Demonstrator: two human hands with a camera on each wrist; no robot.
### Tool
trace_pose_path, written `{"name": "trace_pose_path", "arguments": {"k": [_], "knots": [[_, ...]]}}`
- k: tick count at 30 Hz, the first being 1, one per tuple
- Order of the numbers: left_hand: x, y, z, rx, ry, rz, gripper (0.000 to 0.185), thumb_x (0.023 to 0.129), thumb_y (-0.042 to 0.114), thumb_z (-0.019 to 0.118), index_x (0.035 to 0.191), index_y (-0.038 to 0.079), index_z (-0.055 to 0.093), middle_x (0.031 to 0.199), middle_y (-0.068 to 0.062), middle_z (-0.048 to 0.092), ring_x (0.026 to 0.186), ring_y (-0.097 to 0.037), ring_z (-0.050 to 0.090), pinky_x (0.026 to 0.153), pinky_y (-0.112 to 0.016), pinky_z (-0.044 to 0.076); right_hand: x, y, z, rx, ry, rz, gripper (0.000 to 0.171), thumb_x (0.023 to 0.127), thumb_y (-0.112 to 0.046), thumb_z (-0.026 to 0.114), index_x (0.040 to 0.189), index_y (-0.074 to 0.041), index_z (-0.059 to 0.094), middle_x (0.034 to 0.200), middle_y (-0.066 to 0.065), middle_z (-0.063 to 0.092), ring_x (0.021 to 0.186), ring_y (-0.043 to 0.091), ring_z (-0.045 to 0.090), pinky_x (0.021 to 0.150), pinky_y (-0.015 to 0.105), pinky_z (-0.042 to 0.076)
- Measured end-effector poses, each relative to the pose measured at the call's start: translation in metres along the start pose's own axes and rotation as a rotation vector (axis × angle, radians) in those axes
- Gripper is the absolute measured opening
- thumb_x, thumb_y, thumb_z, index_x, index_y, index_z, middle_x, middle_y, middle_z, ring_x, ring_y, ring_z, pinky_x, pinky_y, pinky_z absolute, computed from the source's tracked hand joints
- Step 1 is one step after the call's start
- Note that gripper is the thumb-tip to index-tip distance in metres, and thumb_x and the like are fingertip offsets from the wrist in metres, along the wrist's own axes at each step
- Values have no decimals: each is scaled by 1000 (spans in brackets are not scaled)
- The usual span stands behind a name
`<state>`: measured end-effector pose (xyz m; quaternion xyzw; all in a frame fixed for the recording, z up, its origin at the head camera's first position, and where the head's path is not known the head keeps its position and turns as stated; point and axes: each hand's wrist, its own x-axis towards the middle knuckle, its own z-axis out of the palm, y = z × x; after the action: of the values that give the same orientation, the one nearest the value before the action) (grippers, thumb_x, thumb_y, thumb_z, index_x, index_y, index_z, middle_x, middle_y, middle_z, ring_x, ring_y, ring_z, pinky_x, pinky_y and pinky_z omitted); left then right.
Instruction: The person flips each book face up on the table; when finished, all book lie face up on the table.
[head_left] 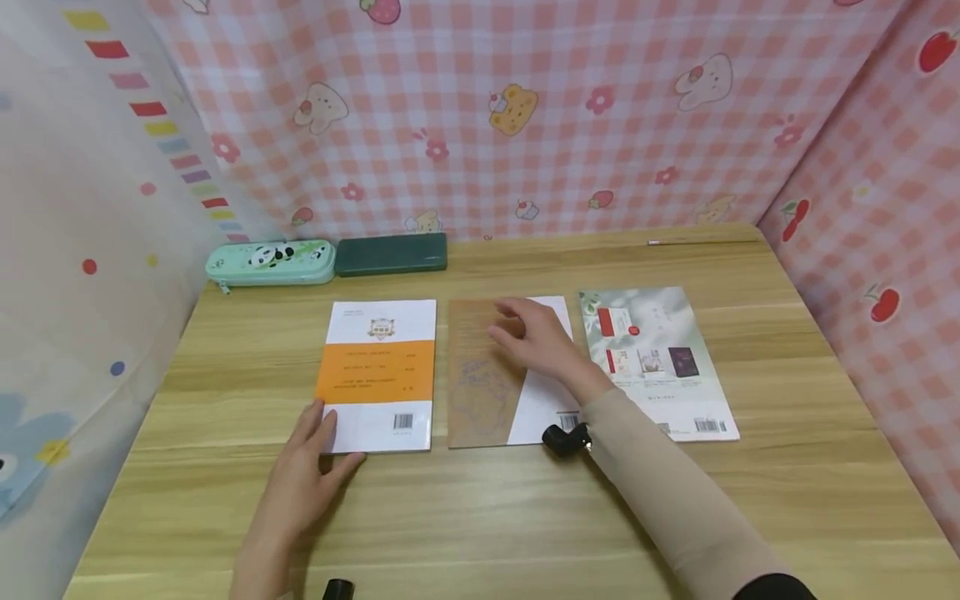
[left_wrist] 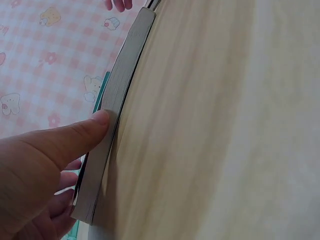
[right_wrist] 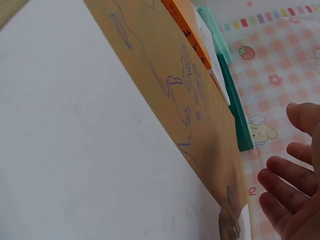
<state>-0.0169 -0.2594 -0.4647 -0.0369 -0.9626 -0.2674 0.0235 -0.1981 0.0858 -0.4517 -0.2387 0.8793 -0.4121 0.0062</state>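
The orange-banded book (head_left: 378, 375) lies flat left of the centre of the frame, its long axis running up and down the picture. It sits to the upper right of my left hand (head_left: 303, 471), which is much the nearer one and grips its lower-left corner: thumb against the lower page edge, fingers bent along the left side. Just beside it, at the centre, the brown-and-white book (head_left: 480, 400) lies with its long axis the same way. My right hand (head_left: 543, 337) is over its upper part, fingers loosely curved and apart, with nothing in them; how high it hangs above the cover I can't judge well from overhead. Right of that is the pale magazine (head_left: 645, 375), partly behind my sleeve (head_left: 667, 500).

All three lie on the wood-grain table (head_left: 480, 517). Along its far edge, upper left, the mint pencil case (head_left: 270, 262) and the dark green case (head_left: 392, 254) sit end to end; a thin stick (head_left: 701, 242) lies upper right. Pink checked cloth (head_left: 555, 150) hangs behind.
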Motion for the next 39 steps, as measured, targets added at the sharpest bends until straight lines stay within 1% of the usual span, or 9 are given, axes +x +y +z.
{"name": "trace_pose_path", "arguments": {"k": [4, 9, 13, 19, 24, 29, 31, 36, 39], "knots": [[-1, -6, 2, -31, 76, 32, 71, 82, 17, 86, 135, -16, 54, 151, -32, 41, 139, -49, 39, 111, -62, 37, 8, 1, 6, -7, -9, 3, 51, 98, -28, 68, 138, 2, 57, 133, 17, 64, 125, 30, 59, 110, 41, 46], [-2, -14, 6, -88, 136, 37, 70, 78, 13, 89, 133, -15, 57, 149, -29, 46, 136, -48, 44, 109, -59, 39, 16, -1, 10, 16, -31, 30, 52, 99, -30, 67, 140, -1, 56, 135, 15, 63, 126, 28, 59, 111, 40, 44], [-3, -18, 7, -113, 151, 15, 71, 77, 13, 90, 134, -14, 57, 151, -26, 45, 136, -47, 45, 109, -57, 39, 23, -7, 12, 71, -49, 55, 52, 99, -30, 67, 142, -2, 55, 138, 14, 62, 126, 27, 58, 110, 41, 46], [-3, -20, 5, -137, 145, -37, 74, 78, 15, 89, 136, -13, 55, 154, -26, 42, 138, -47, 43, 110, -59, 38, 35, -15, 15, 154, -75, 92, 52, 99, -28, 67, 143, -2, 54, 141, 13, 59, 127, 26, 58, 110, 39, 47], [-5, -22, 5, -134, 150, -57, 70, 79, 16, 89, 134, -13, 57, 150, -26, 46, 136, -47, 45, 109, -59, 40, 47, -17, 20, 192, -83, 85, 51, 99, -24, 68, 142, 0, 55, 140, 16, 59, 127, 27, 59, 108, 37, 48], [-6, -23, 4, -127, 156, -62, 65, 81, 16, 87, 133, -11, 59, 148, -24, 50, 135, -45, 47, 109, -55, 41, 56, -16, 28, 180, -78, 34, 48, 98, -20, 68, 139, 3, 57, 136, 19, 62, 123, 28, 62, 107, 35, 49], [-6, -23, 4, -127, 159, -67, 65, 82, 16, 87, 133, -11, 58, 148, -24, 50, 135, -44, 48, 109, -54, 41, 59, -16, 31, 145, -86, 23, 47, 98, -21, 68, 138, 2, 58, 135, 17, 63, 123, 27, 61, 108, 35, 49], [-7, -23, 2, -124, 174, -70, 65, 81, 14, 87, 133, -11, 59, 147, -23, 52, 134, -43, 49, 108, -53, 40, 66, -16, 40, 48, -162, -6, 48, 98, -25, 67, 140, -3, 57, 141, 11, 60, 131, 24, 54, 115, 35, 41], [-9, -23, 1, -126, 173, -78, 65, 80, 14, 87, 133, -12, 59, 146, -23, 53, 134, -43, 49, 109, -55, 40, 70, -16, 46, 33, -194, -19, 48, 99, -23, 67, 141, -3, 57, 144, 12, 57, 135, 24, 50, 118, 34, 36]]}}
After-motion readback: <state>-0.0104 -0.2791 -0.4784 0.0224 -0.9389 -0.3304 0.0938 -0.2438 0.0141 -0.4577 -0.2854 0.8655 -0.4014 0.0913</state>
